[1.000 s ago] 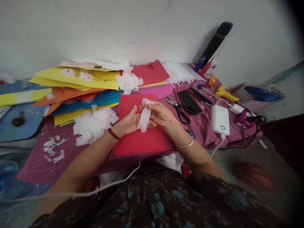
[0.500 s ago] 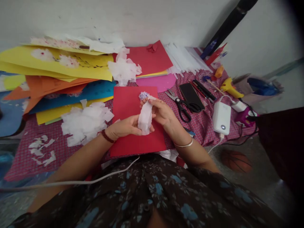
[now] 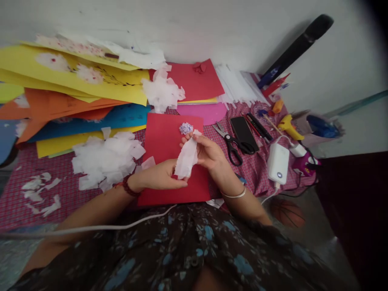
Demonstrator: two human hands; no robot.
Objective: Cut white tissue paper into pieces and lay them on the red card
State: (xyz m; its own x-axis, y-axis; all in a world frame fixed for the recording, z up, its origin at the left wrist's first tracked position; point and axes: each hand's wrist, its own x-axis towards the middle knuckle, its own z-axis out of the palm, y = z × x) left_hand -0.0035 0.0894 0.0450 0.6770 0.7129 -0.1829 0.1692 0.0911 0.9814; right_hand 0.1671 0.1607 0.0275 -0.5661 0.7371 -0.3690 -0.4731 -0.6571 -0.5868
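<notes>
Between my two hands a strip of thin white tissue paper (image 3: 186, 158) is held at a slant above a red paper sheet (image 3: 163, 133). My right hand (image 3: 210, 153) pinches its upper end with thumb and fingertips. At the lower end, my left hand (image 3: 160, 176) grips the strip, some of its fingers hidden behind the paper. A small purple-and-white speckled clump (image 3: 186, 128) lies on the red sheet just beyond my right fingertips. Beside my left wrist is a loose white tissue piece (image 3: 148, 163).
A heap of white tissue pieces (image 3: 106, 159) lies left, with a smaller heap (image 3: 163, 91) behind. Coloured paper sheets (image 3: 121, 117) are stacked at back left. Black-handled scissors (image 3: 232, 143), a phone (image 3: 244, 133), pens (image 3: 259, 126) and a white power bank (image 3: 278, 163) are at right.
The tissue strip was curled over and now appears flatter and more spread between my hands. My left fingers are straighter along its lower end. The whole view has shifted slightly.
</notes>
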